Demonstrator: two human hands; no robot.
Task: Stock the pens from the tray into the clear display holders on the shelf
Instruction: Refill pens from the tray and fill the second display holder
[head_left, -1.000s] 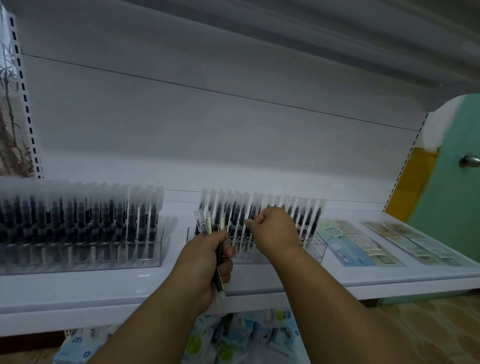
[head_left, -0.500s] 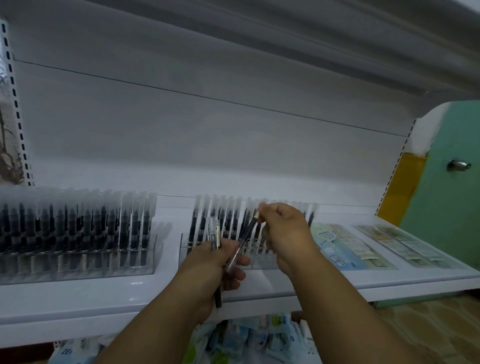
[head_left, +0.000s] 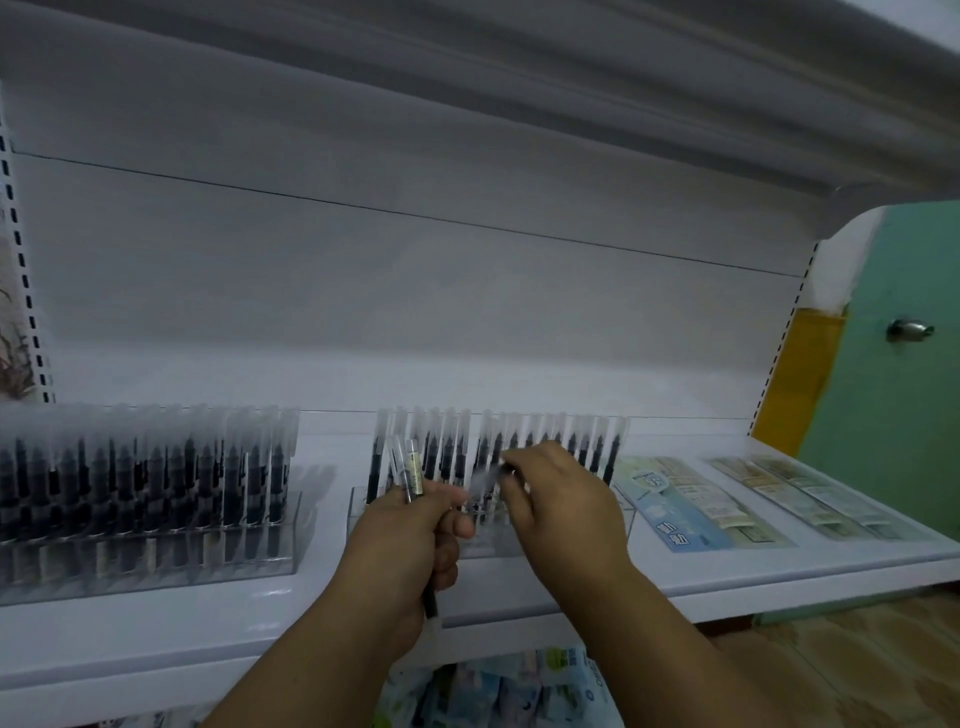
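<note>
Moved: right hand (head_left: 566, 499) pinches one pen (head_left: 485, 477) (blurred, lying crosswise) off left hand's (head_left: 410, 535) gripped bundle (head_left: 410, 467); holder (head_left: 618, 512) directly behind.

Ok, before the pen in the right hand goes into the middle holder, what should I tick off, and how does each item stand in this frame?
1. Right hand has a pen pinched: ok, though the pen is motion-blurred.
2. Left hand holds the spare pens firmly: ok, fingers wrapped round the bundle.
3. Middle holder has a free slot: cannot tell, the hands cover its front rows.
4. Pen points the right way, cap up like its neighbours: cannot tell, too blurred.
5. Left holder already stocked: ok, its rows look full.
6. Shelf edge free under the hands: ok.
</note>
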